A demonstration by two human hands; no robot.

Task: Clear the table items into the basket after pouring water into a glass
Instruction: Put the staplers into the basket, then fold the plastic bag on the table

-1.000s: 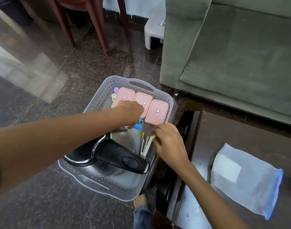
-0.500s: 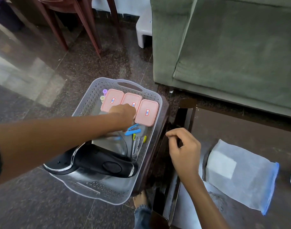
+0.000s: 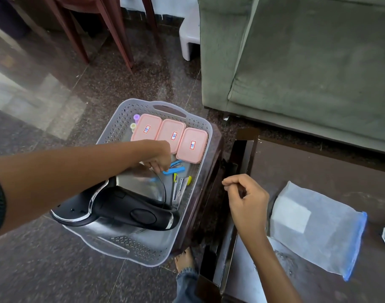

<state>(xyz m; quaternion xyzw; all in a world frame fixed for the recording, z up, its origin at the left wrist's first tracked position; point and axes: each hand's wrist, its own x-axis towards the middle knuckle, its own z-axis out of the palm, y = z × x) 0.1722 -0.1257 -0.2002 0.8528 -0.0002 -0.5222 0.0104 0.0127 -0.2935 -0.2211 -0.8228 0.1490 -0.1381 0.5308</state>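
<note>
The right hand [image 3: 247, 200] has left the basket [image 3: 112, 125] since a second ago, when it was down at the small tools inside; now it hangs over the dark desk [image 3: 318, 171] edge, its fingers [image 3: 230, 182] loosely curled and holding nothing. I judge that it has finished its drop and is going for the next item, probably the mesh pouch [image 3: 318, 230], which lies flat on the desk, translucent white with a blue hem. The left hand [image 3: 159, 158] has stayed in the basket, knuckles up, fingers bent near the blue clips [image 3: 175, 169]; whether it pinches something I cannot tell. The basket is grey perforated plastic with a cut handle, standing on a dark stool beside the desk. Inside lie three pink rectangular boxes [image 3: 171, 136] with rounded corners in a row, a steel electric kettle [image 3: 121, 206] with glossy black handle on its side, and thin yellow-tipped tools [image 3: 180, 184]. So most items are already cleared.
</note>
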